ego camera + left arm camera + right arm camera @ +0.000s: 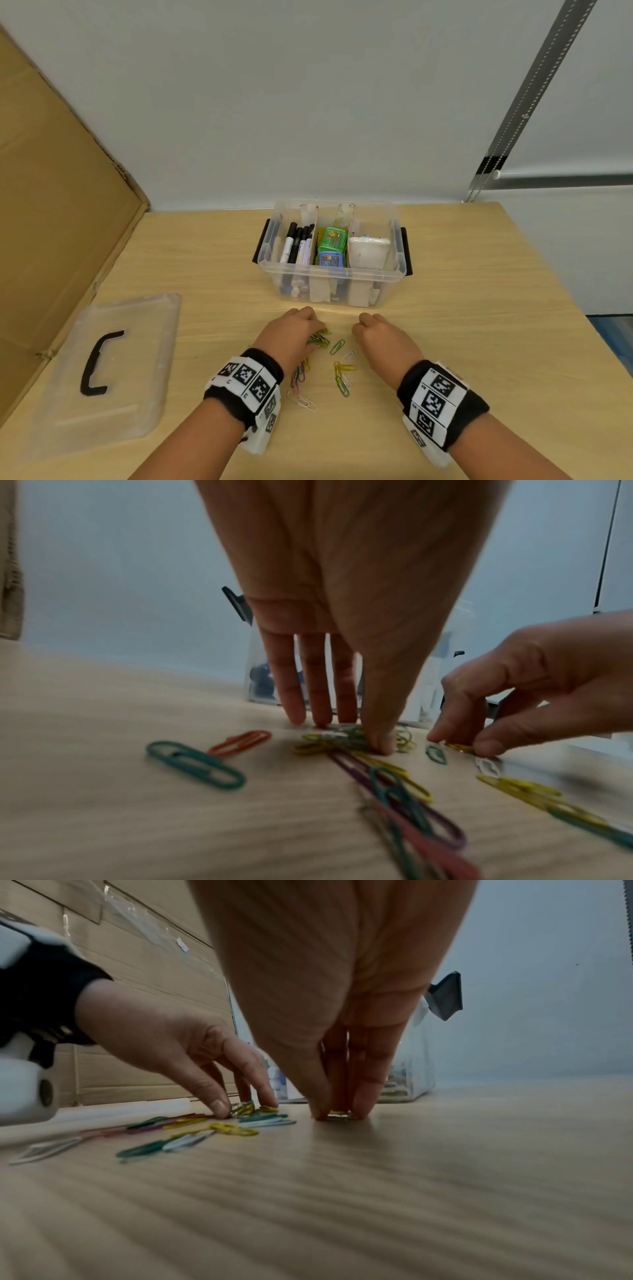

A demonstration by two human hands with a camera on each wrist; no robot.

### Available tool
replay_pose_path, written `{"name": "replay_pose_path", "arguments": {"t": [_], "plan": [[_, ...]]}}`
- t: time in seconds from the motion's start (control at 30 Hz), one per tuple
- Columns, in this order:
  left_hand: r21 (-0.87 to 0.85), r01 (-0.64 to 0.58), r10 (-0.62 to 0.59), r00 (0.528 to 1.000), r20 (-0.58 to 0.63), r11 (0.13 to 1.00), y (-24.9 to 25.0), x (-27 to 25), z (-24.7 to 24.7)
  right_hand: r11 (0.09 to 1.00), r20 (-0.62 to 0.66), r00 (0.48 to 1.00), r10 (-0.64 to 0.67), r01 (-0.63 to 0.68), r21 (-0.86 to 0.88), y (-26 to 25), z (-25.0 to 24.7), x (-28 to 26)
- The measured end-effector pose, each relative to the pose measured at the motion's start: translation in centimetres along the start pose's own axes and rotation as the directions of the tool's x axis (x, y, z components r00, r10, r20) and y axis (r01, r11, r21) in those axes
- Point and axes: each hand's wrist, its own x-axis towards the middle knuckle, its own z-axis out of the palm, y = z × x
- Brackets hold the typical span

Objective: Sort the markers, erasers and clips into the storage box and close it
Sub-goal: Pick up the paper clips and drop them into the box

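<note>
Several coloured paper clips (342, 371) lie scattered on the table between my hands. My left hand (310, 330) has its thumb and fingertips down around a small clump of clips (313, 746), pinching it together against the wood. My right hand (339, 1115) pinches a yellow clip (460, 748) on the table between thumb and fingers. Behind the hands, the clear storage box (397, 246) stands open. It holds markers (296, 245) in its left compartment, erasers (330, 246) in the middle and a white bundle (368, 251) on the right.
The clear lid (137, 377) with a black handle lies flat on the table at the left. A cardboard sheet (51, 205) leans along the left edge. The wall is close behind the box. Bare wooden table (496, 291) extends to the right.
</note>
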Motion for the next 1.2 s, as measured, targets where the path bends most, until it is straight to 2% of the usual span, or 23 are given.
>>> {"name": "replay_pose_path", "arguments": {"t": [0.13,0.23,0.33,0.4,0.43,0.47,0.5,0.53,0.57,0.6,0.63,0.67,0.7,0.73,0.77,0.83,0.87,0.9,0.93,1.0,1.13,1.2], "plan": [[0.019,0.019,-0.019,1.0,-0.019,1.0,0.4,0.2,-0.1,0.998,-0.018,0.998,0.052,-0.051,0.046,-0.3,0.6,0.2],[0.047,0.019,-0.019,1.0,-0.006,0.999,0.5,0.3,-0.3,0.968,0.019,0.988,0.156,-0.157,0.194,-0.3,0.9,0.3],[0.058,0.008,-0.008,1.0,0.001,0.998,0.4,0.1,-0.3,0.904,0.073,0.973,0.22,-0.231,0.36,0.3,1.1,0.4],[0.039,-0.006,0.006,1.0,-0.006,0.999,0.2,-0.1,-0.1,0.794,0.109,0.959,0.261,-0.277,0.541,1.0,0.9,0.1],[0.017,-0.011,0.011,1.0,-0.012,1.0,0.0,-0.3,0.1,0.692,0.132,0.947,0.292,-0.304,0.655,1.4,0.8,-0.2],[-0.013,-0.011,0.011,1.0,-0.024,1.0,-0.2,-0.4,0.3,0.541,0.164,0.932,0.323,-0.324,0.776,1.8,0.7,-0.4],[-0.05,-0.007,0.005,0.999,-0.036,0.999,-0.4,-0.5,0.4,0.326,0.215,0.913,0.347,-0.332,0.885,2.0,0.6,-0.8],[-0.094,-0.002,-0.003,0.999,-0.05,0.996,-0.6,-0.6,0.5,0.059,0.279,0.893,0.353,-0.319,0.946,2.0,0.5,-1.1],[-0.143,0.002,-0.012,0.998,-0.066,0.99,-0.8,-0.8,0.6,-0.211,0.34,0.877,0.339,-0.281,0.936,2.0,0.5,-1.4],[-0.198,0.007,-0.024,0.996,-0.084,0.98,-0.9,-0.9,0.6,-0.412,0.385,0.867,0.315,-0.241,0.879,1.9,0.4,-1.7],[-0.257,0.012,-0.04,0.994,-0.105,0.966,-1.0,-1.1,0.6,-0.516,0.413,0.861,0.295,-0.22,0.828,1.8,0.4,-1.8],[-0.314,0.022,-0.063,0.991,-0.121,0.949,-1.2,-1.3,0.5,-0.534,0.424,0.861,0.281,-0.226,0.814,1.6,0.4,-1.9],[-0.369,0.037,-0.09,0.988,-0.127,0.929,-1.3,-1.4,0.4,-0.48,0.415,0.867,0.276,-0.25,0.841,1.5,0.4,-1.8],[-0.43,0.056,-0.12,0.985,-0.123,0.901,-1.5,-1.6,0.3,-0.346,0.385,0.879,0.281,-0.281,0.895,1.4,0.5,-1.7],[-0.498,0.078,-0.153,0.982,-0.11,0.864,-1.7,-1.8,0.2,-0.131,0.331,0.9,0.284,-0.305,0.943,1.2,0.5,-1.7],[-0.652,0.116,-0.21,0.975,-0.068,0.749,-2.1,-2.1,-0.1,0.392,0.186,0.949,0.254,-0.277,0.877,0.8,0.4,-1.5],[-0.736,0.124,-0.227,0.973,-0.041,0.665,-2.3,-2.2,-0.2,0.586,0.132,0.969,0.211,-0.233,0.776,0.6,0.5,-1.4],[-0.815,0.126,-0.236,0.972,-0.013,0.566,-2.4,-2.4,-0.3,0.712,0.113,0.98,0.163,-0.196,0.674,0.4,0.6,-1.2],[-0.873,0.126,-0.238,0.971,0.012,0.471,-2.5,-2.5,-0.4,0.793,0.13,0.984,0.125,-0.177,0.583,0.1,0.7,-1.1],[-0.926,0.118,-0.241,0.97,0.03,0.358,-2.7,-2.9,-0.5,0.879,0.186,0.979,0.083,-0.16,0.45,-0.6,0.9,-0.7],[-0.966,0.1,-0.268,0.963,0.033,0.24,-3.0,-3.5,-0.3,0.93,0.133,0.99,0.056,-0.1,0.354,-2.3,1.6,-0.4],[-0.966,0.097,-0.285,0.958,0.026,0.239,-3.1,-3.8,-0.2,0.946,0.12,0.99,0.07,-0.104,0.306,-3.1,1.7,-0.3]]}}
